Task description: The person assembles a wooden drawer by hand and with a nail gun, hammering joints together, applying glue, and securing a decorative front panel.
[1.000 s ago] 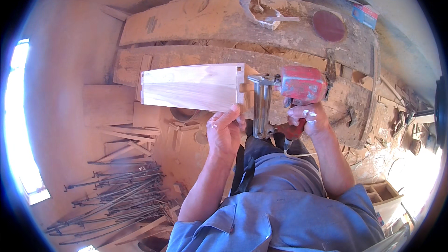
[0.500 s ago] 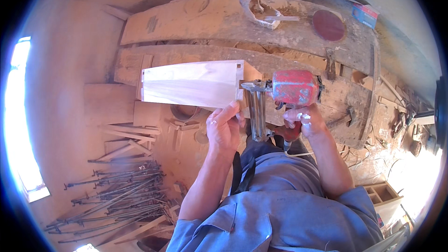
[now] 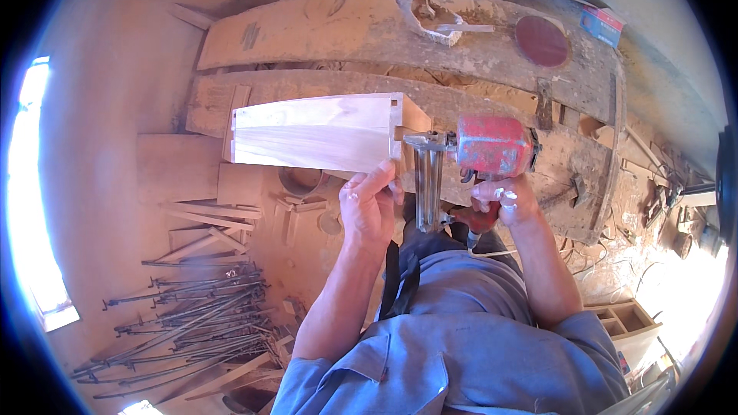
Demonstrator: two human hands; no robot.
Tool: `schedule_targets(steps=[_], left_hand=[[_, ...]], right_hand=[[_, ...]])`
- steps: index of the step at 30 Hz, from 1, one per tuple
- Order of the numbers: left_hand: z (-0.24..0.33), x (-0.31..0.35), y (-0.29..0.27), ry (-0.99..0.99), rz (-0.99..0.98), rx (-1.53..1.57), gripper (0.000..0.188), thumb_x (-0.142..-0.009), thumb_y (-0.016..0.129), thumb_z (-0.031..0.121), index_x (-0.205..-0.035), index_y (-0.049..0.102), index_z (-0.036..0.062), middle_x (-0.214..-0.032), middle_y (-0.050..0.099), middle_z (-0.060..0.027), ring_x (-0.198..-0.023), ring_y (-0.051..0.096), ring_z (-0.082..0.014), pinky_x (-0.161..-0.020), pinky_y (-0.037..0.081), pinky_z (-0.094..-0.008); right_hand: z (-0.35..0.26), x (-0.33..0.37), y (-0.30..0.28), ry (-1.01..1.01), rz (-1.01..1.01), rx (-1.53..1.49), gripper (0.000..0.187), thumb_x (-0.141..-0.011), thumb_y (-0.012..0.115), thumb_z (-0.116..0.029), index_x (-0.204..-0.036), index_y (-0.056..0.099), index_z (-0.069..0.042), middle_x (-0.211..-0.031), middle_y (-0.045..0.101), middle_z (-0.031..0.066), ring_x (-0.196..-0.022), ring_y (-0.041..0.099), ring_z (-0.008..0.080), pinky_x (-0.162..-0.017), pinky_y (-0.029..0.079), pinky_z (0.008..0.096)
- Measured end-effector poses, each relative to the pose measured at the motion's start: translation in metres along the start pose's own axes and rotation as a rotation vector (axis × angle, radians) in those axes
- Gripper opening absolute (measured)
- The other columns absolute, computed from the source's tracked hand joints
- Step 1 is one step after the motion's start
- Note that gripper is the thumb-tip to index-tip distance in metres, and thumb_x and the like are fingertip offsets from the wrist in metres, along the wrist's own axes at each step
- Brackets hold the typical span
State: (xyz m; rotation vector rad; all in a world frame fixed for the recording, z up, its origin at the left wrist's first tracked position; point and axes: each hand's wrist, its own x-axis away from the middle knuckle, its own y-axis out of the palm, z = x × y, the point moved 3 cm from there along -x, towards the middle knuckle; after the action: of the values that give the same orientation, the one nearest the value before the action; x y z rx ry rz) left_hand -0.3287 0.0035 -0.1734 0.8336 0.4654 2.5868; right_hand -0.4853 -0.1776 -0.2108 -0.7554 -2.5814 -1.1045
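Note:
A pale wooden box (image 3: 315,134), drawer-like, with small notches at its corners, rests on the workbench before me. My left hand (image 3: 367,204) is closed on the box's near right corner, thumb on the upper edge and fingers curled below. My right hand (image 3: 511,200) grips the handle of a red pneumatic nail gun (image 3: 496,146) with worn paint. The gun lies sideways: its nose points left at the right end of the box, very close to it, and its metal magazine hangs toward me. Whether nose and wood touch, I cannot tell.
On the plank workbench (image 3: 338,31) lie a pale cloth-like loop (image 3: 411,11), a dark red disc (image 3: 542,41) and a blue-red carton (image 3: 601,25). Gaps run between the planks. Bar clamps (image 3: 192,330) and wood strips (image 3: 211,219) cover the floor at left; a compartmented wooden box (image 3: 630,319) stands at right.
The nail gun has shifted slightly right, its nose drawn back a little from the box end. The box appears a touch farther from me. Both hands keep their grips.

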Motion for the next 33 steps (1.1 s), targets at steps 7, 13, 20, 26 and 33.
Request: schedule_targets(steps=[7, 13, 20, 26, 33], left_hand=[[-0.002, 0.004, 0.002, 0.061, -0.114, 0.119, 0.009, -0.093, 0.069, 0.009, -0.095, 0.069, -0.0002, -0.089, 0.069, -0.0096, -0.075, 0.065, -0.0222, -0.064, 0.051, -0.0362], [0.000, 0.005, 0.004, 0.083, -0.145, 0.174, 0.008, -0.091, 0.066, -0.001, -0.085, 0.070, -0.0050, -0.087, 0.071, -0.0159, -0.075, 0.068, -0.0238, -0.070, 0.056, -0.0373], [0.000, 0.000, -0.003, 0.050, -0.076, 0.150, 0.006, -0.088, 0.067, -0.001, -0.087, 0.070, -0.0061, -0.087, 0.071, -0.0159, -0.076, 0.069, -0.0247, -0.074, 0.059, -0.0387], [0.005, 0.000, 0.005, 0.075, -0.111, 0.103, 0.027, -0.084, 0.069, -0.001, -0.111, 0.066, -0.0053, -0.094, 0.070, -0.0122, -0.078, 0.069, -0.0228, -0.075, 0.059, -0.0367], [0.005, -0.013, -0.007, 0.144, -0.113, 0.062, 0.039, -0.085, 0.071, 0.007, -0.123, 0.063, 0.0012, -0.112, 0.070, -0.0096, -0.102, 0.068, -0.0257, -0.093, 0.054, -0.0445]], right_hand=[[0.010, 0.005, -0.007, 0.003, -0.019, -0.006, 0.034, -0.074, 0.072, 0.003, -0.108, 0.067, 0.006, -0.065, 0.058, 0.0054, -0.053, 0.053, 0.0157, -0.051, 0.042, 0.0300], [0.019, 0.006, -0.016, 0.027, -0.033, 0.009, 0.042, -0.072, 0.072, 0.001, -0.113, 0.067, 0.004, -0.083, 0.065, 0.0083, -0.055, 0.056, 0.0160, -0.051, 0.045, 0.0298], [0.010, 0.008, -0.005, -0.006, -0.046, 0.017, 0.046, -0.071, 0.072, -0.001, -0.116, 0.066, 0.004, -0.088, 0.069, 0.0102, -0.054, 0.057, 0.0167, -0.050, 0.046, 0.0295], [0.017, 0.004, -0.011, 0.008, -0.060, -0.025, 0.039, -0.073, 0.071, 0.003, -0.112, 0.066, 0.005, -0.077, 0.062, 0.0073, -0.054, 0.055, 0.0156, -0.050, 0.043, 0.0295], [0.016, 0.014, -0.011, -0.021, -0.029, -0.068, 0.036, -0.073, 0.073, 0.004, -0.108, 0.066, 0.004, -0.067, 0.059, 0.0055, -0.053, 0.055, 0.0157, -0.049, 0.043, 0.0301]])
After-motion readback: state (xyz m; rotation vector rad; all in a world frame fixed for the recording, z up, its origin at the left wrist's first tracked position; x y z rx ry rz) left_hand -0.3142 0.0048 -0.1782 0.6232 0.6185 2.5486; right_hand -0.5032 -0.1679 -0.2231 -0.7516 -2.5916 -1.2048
